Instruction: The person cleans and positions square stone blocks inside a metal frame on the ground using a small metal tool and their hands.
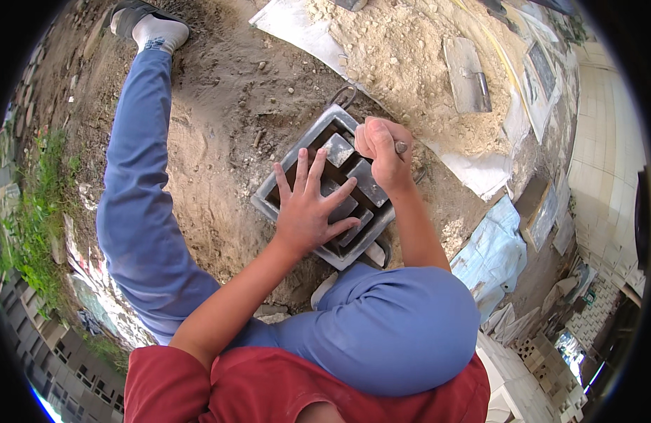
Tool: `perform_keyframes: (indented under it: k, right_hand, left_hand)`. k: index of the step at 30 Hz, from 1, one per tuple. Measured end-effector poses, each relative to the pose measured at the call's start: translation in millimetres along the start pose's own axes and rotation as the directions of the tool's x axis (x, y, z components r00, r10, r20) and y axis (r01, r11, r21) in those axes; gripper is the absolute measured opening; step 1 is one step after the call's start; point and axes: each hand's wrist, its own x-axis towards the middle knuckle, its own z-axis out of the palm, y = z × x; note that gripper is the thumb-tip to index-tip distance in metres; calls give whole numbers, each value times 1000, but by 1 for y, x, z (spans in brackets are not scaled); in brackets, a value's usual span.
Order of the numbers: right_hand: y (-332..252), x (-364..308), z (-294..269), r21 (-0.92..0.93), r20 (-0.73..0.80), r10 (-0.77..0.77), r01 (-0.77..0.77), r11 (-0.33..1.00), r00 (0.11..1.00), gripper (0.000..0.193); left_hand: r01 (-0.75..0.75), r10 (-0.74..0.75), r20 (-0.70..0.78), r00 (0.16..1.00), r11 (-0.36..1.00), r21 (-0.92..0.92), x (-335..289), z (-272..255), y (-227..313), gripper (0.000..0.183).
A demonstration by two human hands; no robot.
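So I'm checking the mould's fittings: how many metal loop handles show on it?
2. One loop handle is at the mould's far end, toward the sand pile; the other is at the near end by the knee. Hands may hide more.

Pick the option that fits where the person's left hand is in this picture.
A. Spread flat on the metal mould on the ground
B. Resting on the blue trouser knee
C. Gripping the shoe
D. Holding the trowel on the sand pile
A: the left hand lies with fingers spread on the grey metal mould, while the right hand is closed around a small tool at the mould's far side.
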Motion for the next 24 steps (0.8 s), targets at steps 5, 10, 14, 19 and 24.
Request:
perform_keyframes:
  k: [5, 10, 14, 19, 24]
  right_hand:
    - [-4, 16, 11, 41, -29, -30, 31, 999, 999, 44]
    - [-3, 24, 9, 51, 50, -41, 39, 998, 998, 43]
    - [16, 23, 7, -73, 96, 56, -49, 996, 994, 43]
    - [-27, 27, 16, 84, 161, -148, 136, 987, 976, 47]
    - [-83, 46, 24, 6, 343, -38, 38, 999, 939, 64]
  left_hand:
    - [16, -16, 8, 1000, 1000, -4, -1, -1, -3, 72]
    - [-2, 2, 19, 1000, 1000, -20, -4, -15, -11, 72]
    - [28, -44, -117, 992, 991, -131, -7, -23, -38, 64]
    - [253, -354, -379, 855, 922, -292, -2, -14, -83, 44]
    - [410, -780, -252, 573, 539, -736, -15, 24, -93, 43]
